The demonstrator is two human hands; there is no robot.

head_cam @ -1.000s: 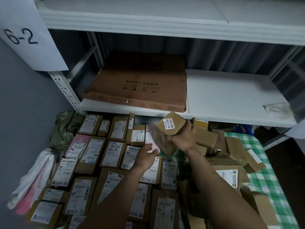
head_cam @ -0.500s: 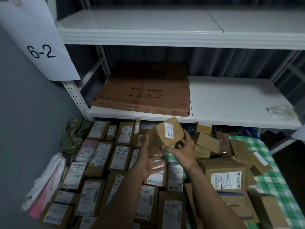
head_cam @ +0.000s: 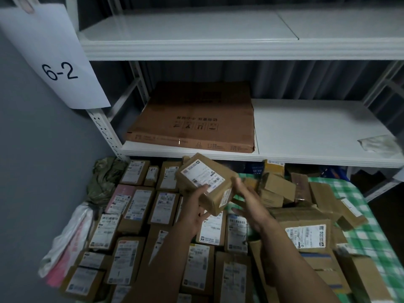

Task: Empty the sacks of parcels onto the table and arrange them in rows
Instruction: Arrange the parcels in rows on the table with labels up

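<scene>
A small brown cardboard parcel with a white label on top is held tilted above the table. My left hand grips it from below, thumb pressed on the label. My right hand hovers beside the parcel's right end with fingers spread, holding nothing. Below, labelled parcels lie in neat rows over the left half of the table. A loose heap of boxes sits to the right on the green checked tablecloth.
A crumpled green sack and a white plastic bag lie at the table's left edge by the grey wall. A white shelf overhangs the table's back, carrying a flat brown carton. A paper sign reads 6-2.
The parcel passed from my right hand into my left and turned label-up. My right hand let go and opened beside it. The camera view tilted upward.
</scene>
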